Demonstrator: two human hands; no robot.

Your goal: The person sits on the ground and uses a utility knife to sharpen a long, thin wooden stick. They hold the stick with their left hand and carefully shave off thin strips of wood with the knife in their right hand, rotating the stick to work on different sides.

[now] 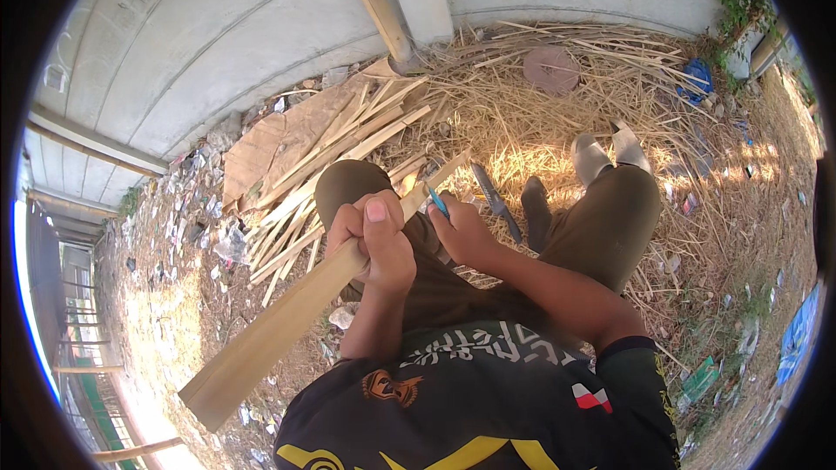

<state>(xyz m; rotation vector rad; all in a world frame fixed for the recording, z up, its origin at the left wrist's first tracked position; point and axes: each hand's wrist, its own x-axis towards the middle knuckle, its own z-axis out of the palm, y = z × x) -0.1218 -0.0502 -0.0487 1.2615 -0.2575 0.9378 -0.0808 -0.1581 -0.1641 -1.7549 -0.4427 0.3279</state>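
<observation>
My left hand (pixel 376 244) is wrapped round a long flat slat of pale wood or bamboo (pixel 270 335), thumb on top. The slat slants from the lower left, where its wide end is nearest, up to a narrow far end between my knees. Close beside it, my right hand (pixel 466 231) is closed on a small blue thing (pixel 437 202), which touches or nearly touches the slat's edge; the fingers hide most of it and I cannot tell its kind. A dark-bladed knife (pixel 496 200) lies on the ground just beyond my right hand.
Split strips (pixel 296 187) lie piled on a brown sheet (pixel 261 144) at the far left. Straw-like shavings (pixel 496 87) cover the ground ahead, with a round brownish piece (pixel 551 69) among them. A bamboo pole (pixel 374 4) leans by the pale wall (pixel 261 13). Litter is scattered around.
</observation>
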